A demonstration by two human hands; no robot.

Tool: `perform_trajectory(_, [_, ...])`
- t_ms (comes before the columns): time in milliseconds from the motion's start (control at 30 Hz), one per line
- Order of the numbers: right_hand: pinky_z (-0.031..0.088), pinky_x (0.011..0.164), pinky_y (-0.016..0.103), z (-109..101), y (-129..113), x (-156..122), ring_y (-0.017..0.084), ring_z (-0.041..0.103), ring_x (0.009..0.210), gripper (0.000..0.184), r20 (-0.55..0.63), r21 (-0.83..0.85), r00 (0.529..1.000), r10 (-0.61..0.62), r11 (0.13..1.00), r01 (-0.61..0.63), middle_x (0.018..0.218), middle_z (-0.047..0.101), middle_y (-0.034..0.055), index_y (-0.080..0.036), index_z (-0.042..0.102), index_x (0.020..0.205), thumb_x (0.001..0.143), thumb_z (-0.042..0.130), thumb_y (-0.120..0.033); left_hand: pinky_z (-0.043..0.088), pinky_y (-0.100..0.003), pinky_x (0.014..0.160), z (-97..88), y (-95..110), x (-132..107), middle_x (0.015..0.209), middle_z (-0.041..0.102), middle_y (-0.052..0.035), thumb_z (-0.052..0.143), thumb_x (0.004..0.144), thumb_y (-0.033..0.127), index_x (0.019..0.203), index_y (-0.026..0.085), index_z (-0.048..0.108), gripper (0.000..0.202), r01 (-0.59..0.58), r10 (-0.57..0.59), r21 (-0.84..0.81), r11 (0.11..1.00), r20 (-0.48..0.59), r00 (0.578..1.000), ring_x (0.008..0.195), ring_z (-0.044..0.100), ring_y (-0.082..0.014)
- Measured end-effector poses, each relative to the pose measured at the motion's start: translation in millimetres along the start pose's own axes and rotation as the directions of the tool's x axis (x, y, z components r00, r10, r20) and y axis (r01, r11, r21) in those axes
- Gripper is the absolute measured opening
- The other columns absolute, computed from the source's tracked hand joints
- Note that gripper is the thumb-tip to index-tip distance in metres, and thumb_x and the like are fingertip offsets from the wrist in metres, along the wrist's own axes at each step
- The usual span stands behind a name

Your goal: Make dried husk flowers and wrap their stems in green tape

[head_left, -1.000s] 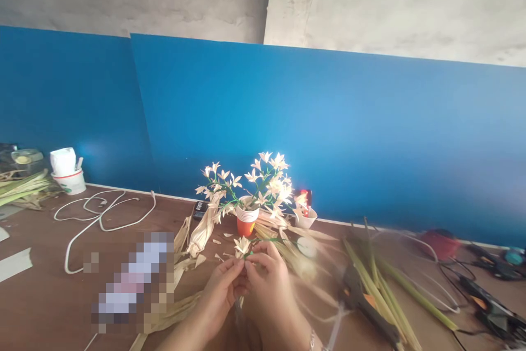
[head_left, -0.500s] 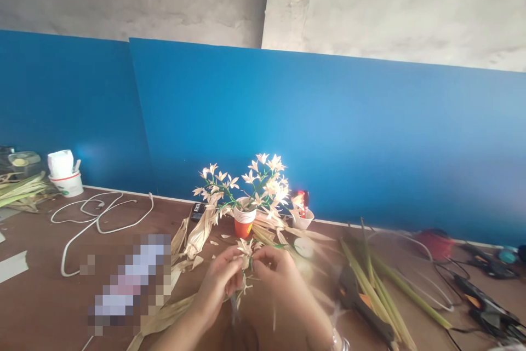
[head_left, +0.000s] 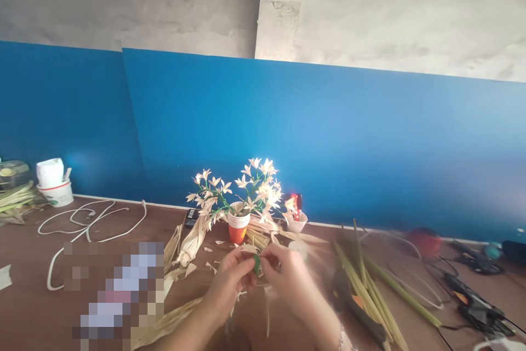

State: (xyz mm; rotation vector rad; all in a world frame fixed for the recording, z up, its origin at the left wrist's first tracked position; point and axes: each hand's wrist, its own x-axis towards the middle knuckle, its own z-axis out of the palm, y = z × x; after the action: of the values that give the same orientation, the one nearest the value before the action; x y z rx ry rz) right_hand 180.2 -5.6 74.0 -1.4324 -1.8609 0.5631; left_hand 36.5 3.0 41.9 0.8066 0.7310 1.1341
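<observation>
Left fingers (head_left: 245,268) pinch a small green piece (head_left: 257,265); grip of right fingers (head_left: 273,253) unclear.
Pixelated patch (head_left: 119,292) covers some brown surface (head_left: 24,318) before blue panel (head_left: 329,126).

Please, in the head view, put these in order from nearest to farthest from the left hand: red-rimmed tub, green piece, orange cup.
1. Green piece: right at the left hand.
2. Orange cup: just beyond the hand.
3. Red-rimmed tub: far left, toward the back.

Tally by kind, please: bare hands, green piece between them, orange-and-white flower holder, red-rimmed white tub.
Left hand and right hand: 2
Green piece: 1
Orange-and-white flower holder: 1
Red-rimmed white tub: 1
Total: 5
</observation>
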Motion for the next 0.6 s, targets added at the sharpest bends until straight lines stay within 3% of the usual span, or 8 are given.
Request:
perform_trajectory(200, [0.037, 0.055, 0.022, 4.0, 3.4, 1.1, 0.014, 0.056, 0.059, 0.017, -0.005, -0.077, 1.000, -0.020, 0.997, 0.020, 0.063, 0.064, 0.0006, -0.019, 0.064, 0.074, 0.077, 0.047, -0.017, 0.031, -0.018, 0.042, 3.7, -11.7, 9.5, 0.056, 0.059, 0.0018, 0.081, 0.054, 0.034, 0.065, 0.013, 0.066, 0.028, -0.069, 0.068, -0.009, 0.998, -0.140, 0.988, 0.043, 0.046, -0.0055])
perform_trajectory(600, [0.037, 0.053, 0.024, 11.0, 0.8, 2.1, 0.016, 0.057, 0.058, 0.015, -0.066, -0.071, 0.997, 0.049, 0.996, -0.053, 0.061, 0.064, 0.0006, -0.021, 0.061, 0.069, 0.075, 0.048, -0.020, 0.023, -0.018, 0.040, -3.0, -19.1, 12.7, 0.053, 0.052, 0.0042, 0.077, 0.060, 0.039, 0.067, 0.014, 0.065, 0.028, -0.105, 0.108, 0.026, 0.994, -0.125, 0.986, 0.042, 0.037, -0.0047])
